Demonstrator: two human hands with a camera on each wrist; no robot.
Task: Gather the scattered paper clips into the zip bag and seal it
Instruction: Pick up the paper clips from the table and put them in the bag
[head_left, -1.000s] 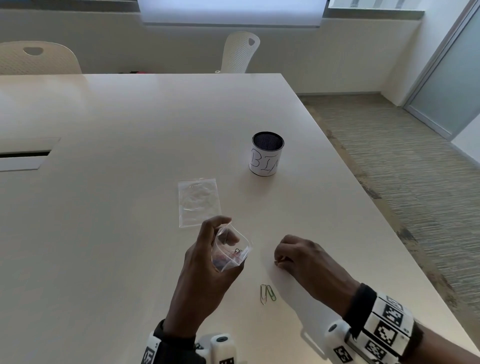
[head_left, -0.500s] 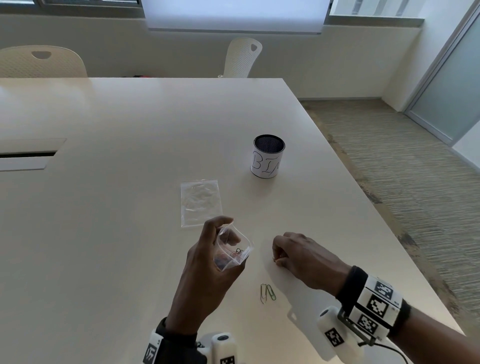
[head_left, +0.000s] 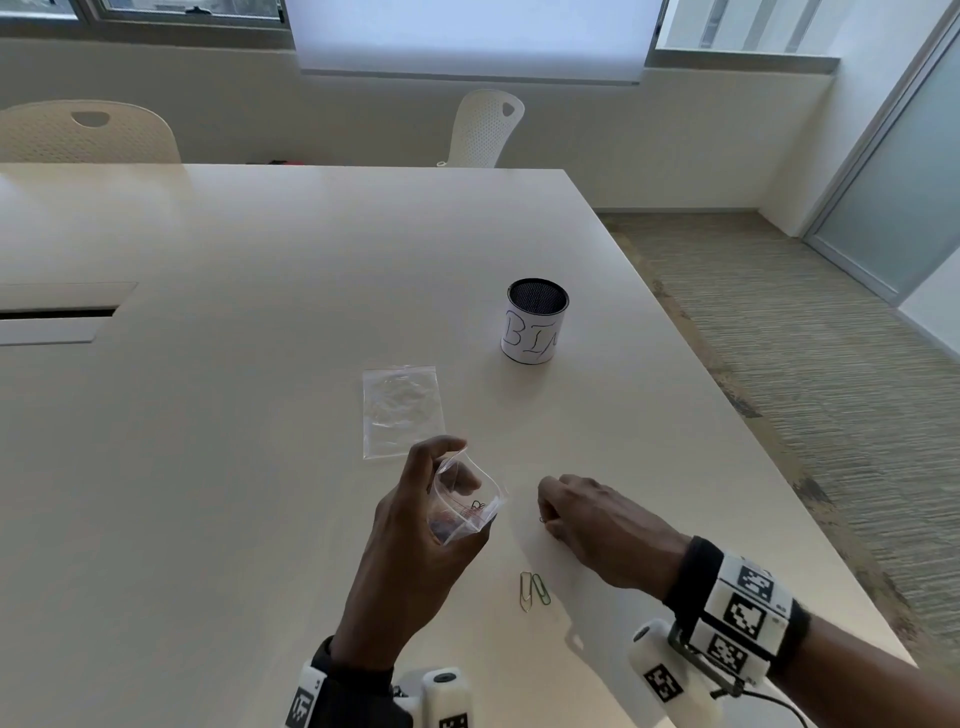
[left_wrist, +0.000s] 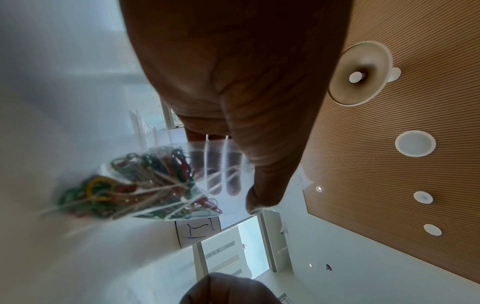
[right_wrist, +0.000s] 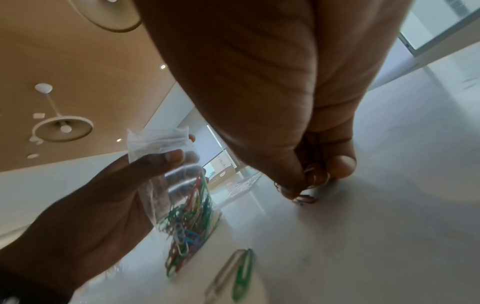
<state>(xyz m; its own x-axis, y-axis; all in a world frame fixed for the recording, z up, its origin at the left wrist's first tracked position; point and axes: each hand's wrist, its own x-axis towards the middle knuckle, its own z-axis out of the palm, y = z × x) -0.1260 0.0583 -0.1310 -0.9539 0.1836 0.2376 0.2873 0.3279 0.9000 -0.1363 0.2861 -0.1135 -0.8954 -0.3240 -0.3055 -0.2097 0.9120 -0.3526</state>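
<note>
My left hand (head_left: 415, 525) holds a small clear zip bag (head_left: 464, 501) upright just above the table, its mouth open at the top. Several coloured paper clips (right_wrist: 187, 222) fill its lower part (left_wrist: 155, 183). To its right my right hand (head_left: 558, 512) rests low on the table, thumb and fingers pinching paper clips (right_wrist: 315, 178) against the surface. Two loose clips, one tan and one green (head_left: 534, 590), lie side by side on the table near me, between my wrists (right_wrist: 237, 271).
A second, flat, empty clear zip bag (head_left: 402, 410) lies just beyond my left hand. A cylindrical mesh cup labelled "BIN" (head_left: 535, 322) stands farther back right. The table's right edge (head_left: 727, 415) runs diagonally past my right hand. Two chairs stand behind the table.
My right hand has slid a little left toward the bag while staying on the table. The left hand and bag have barely moved.
</note>
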